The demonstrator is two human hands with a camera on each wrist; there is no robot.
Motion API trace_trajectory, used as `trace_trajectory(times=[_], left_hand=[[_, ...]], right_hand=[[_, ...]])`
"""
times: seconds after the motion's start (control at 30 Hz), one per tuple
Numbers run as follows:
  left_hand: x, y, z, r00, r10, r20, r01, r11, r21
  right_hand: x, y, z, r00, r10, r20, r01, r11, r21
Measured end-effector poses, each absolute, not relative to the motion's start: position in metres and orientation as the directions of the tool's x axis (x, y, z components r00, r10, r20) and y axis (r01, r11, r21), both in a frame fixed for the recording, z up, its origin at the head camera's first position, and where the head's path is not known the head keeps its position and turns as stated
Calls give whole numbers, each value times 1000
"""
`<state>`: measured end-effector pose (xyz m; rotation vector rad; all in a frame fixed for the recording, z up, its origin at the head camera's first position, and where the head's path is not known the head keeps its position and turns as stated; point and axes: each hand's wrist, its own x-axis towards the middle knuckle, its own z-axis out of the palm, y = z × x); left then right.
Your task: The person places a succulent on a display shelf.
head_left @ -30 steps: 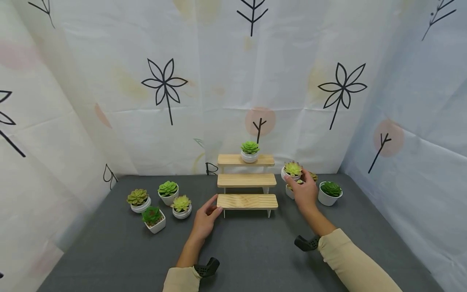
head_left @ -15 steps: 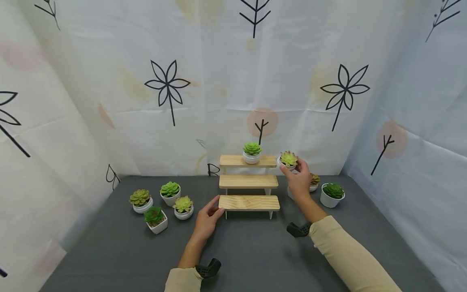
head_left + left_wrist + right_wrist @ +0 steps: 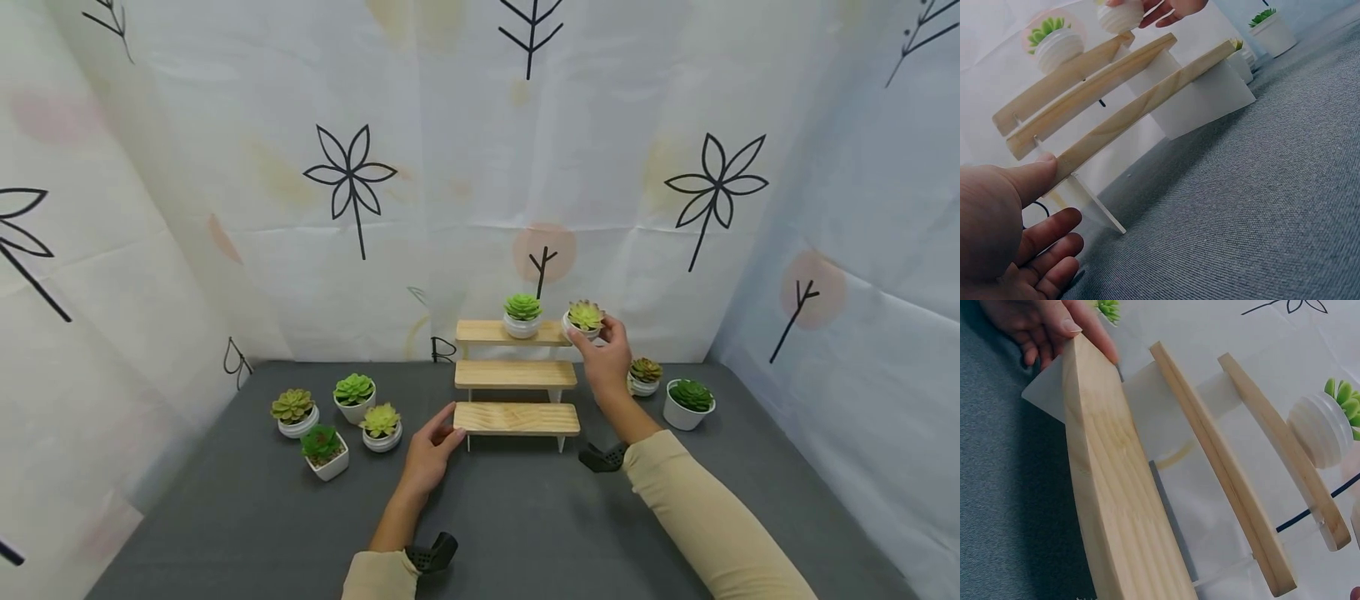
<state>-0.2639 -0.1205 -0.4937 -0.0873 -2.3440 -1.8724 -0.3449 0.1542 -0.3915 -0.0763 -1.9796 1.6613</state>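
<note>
- Head view: grey felt-like mat (image 3: 525, 517) covers the floor; pale cloth backdrop (image 3: 450, 208) w/ black leaf & flower prints closes in the back and both sides.
- Landmark: 3-step wooden stand (image 3: 516, 375) mid-mat, against the back cloth; white side panels, plain wood steps.
- On stand's top step, approx. centre: green succulent in a white pot (image 3: 522, 315).
- Right hand (image 3: 606, 360) is at the right end of the top step, thumb & fingers curled round a yellow-green succulent pot (image 3: 584, 320). Pot sits at the step's right edge; can't tell if its base touches the wood. Left wrist view shows the same pot (image 3: 1120, 15) pinched from the side, just above the top board.
- Left hand (image 3: 431, 450) is at the left end of the stand's bottom step: thumb tip pressed on the step's corner, other fingers loosely spread, holding nothing. Left wrist view confirms: thumb (image 3: 1035, 178) on the board end, fingers relaxed below it.
- Left of stand, well apart: cluster of 4 potted succulents (image 3: 333, 417), 3 round pots & 1 square.
- Right of stand: small brownish succulent (image 3: 644, 375) near, dark green one in a bigger white pot (image 3: 688, 403) further out.
- Black wrist-cam mounts visible at both beige sleeves.
</note>
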Motion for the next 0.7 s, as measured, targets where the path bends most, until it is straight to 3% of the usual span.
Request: trace_trajectory(times=[0.7], left_hand=[[-257,-118,-484,-987,-34,158,146,224,964]], right_hand=[[-362,147,-386,-869,318,379,-294,283,-913]])
